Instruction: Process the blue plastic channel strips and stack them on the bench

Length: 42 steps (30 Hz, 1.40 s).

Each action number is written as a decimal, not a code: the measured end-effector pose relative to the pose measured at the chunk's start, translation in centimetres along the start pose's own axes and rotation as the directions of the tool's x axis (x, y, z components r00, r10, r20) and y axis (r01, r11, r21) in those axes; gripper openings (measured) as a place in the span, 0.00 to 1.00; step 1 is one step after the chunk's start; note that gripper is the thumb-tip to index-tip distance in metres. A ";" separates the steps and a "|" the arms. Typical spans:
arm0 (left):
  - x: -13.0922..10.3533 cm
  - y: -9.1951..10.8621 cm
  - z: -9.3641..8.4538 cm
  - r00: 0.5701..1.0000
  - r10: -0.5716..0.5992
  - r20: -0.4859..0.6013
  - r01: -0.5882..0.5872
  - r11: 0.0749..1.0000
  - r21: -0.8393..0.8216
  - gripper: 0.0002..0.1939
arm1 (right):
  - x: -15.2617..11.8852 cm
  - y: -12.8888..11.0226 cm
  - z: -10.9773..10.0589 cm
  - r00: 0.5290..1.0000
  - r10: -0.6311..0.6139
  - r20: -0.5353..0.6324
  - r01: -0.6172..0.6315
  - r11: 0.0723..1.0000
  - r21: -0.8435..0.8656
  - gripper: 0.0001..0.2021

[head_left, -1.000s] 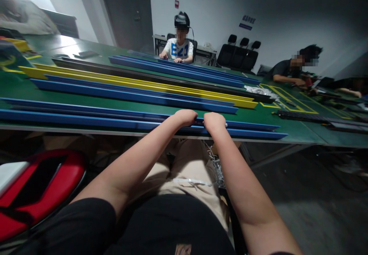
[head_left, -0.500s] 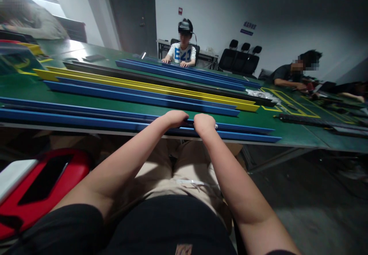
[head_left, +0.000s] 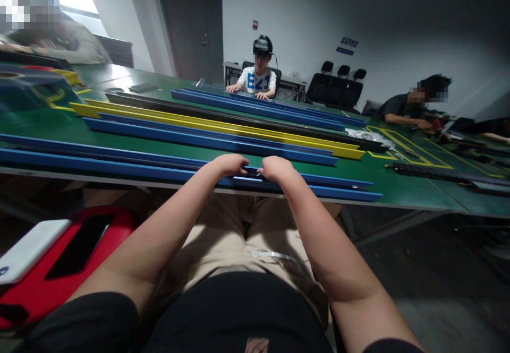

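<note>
A long blue channel-shaped profile (head_left: 119,167) lies along the near edge of the green table. Over its right half is my left hand (head_left: 231,164), fingers curled down toward the channel; what they grip, if anything, is hidden. Just to the right, my right hand (head_left: 275,168) is closed in a pinch, with a small pale tip showing at its fingers. A narrow gap separates the two hands, and dark material shows in the channel between them.
Beyond lie another blue profile (head_left: 207,137), a yellow profile (head_left: 223,128), a black profile (head_left: 159,105) and more blue profiles (head_left: 255,108). Clear plastic wrap (head_left: 368,137) rests at their right end. A red stool (head_left: 87,252) stands at left. Co-workers sit around the table (head_left: 414,183).
The hands have moved apart slightly; the right one no longer shows a white end at its right side. The camera view has shifted a little.
</note>
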State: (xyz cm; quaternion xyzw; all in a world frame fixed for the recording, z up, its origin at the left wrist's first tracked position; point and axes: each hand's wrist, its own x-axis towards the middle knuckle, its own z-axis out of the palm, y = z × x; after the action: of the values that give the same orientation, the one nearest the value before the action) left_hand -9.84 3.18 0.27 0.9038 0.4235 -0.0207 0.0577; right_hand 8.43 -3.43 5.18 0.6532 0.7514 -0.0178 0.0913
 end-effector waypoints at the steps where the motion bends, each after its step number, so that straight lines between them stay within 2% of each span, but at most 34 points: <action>1: -0.1 0.1 -0.1 1.000 -0.008 0.005 0.008 1.000 -0.006 0.16 | -0.1 1.2 -0.3 1.000 -0.014 0.011 0.014 1.000 0.003 0.21; 7: -0.3 0.1 -0.4 1.000 -0.001 0.008 0.001 1.000 -0.008 0.18 | -1.2 8.9 -1.3 0.991 -0.007 0.130 0.004 1.000 0.026 0.21; 10: -0.2 0.1 -0.4 1.000 -0.002 0.005 0.002 1.000 -0.014 0.18 | -2.0 11.3 -0.9 0.988 0.027 0.150 -0.032 0.999 0.033 0.22; 12: -0.2 0.0 -0.3 1.000 -0.003 0.004 0.003 1.000 -0.014 0.19 | -2.3 12.2 -0.3 0.987 0.053 0.150 -0.055 0.998 0.009 0.22; 19: -0.2 -0.1 -0.3 1.000 0.002 0.014 -0.002 1.000 -0.003 0.21 | -2.3 11.6 1.4 0.985 0.095 0.141 -0.077 0.989 -0.124 0.20; 28: -0.2 -0.1 -0.1 1.000 0.010 -0.006 -0.011 1.000 -0.017 0.19 | -2.3 10.5 1.6 0.986 0.128 0.108 -0.106 0.977 -0.185 0.18; 35: -0.2 0.0 -0.2 1.000 -0.008 -0.007 0.008 1.000 -0.017 0.19 | -2.8 9.4 1.8 0.985 0.161 0.067 -0.146 0.971 -0.189 0.18; 42: 0.4 0.2 -0.2 0.998 -0.034 0.049 0.034 0.999 -0.006 0.23 | -3.0 8.2 2.3 0.970 0.241 -0.002 -0.239 0.960 -0.149 0.16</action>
State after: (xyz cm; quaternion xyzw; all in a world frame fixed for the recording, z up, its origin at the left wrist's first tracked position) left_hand -9.45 3.41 0.48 0.8955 0.4374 -0.0425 0.0707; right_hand 17.12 -5.51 4.19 0.7307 0.6652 0.0441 0.1471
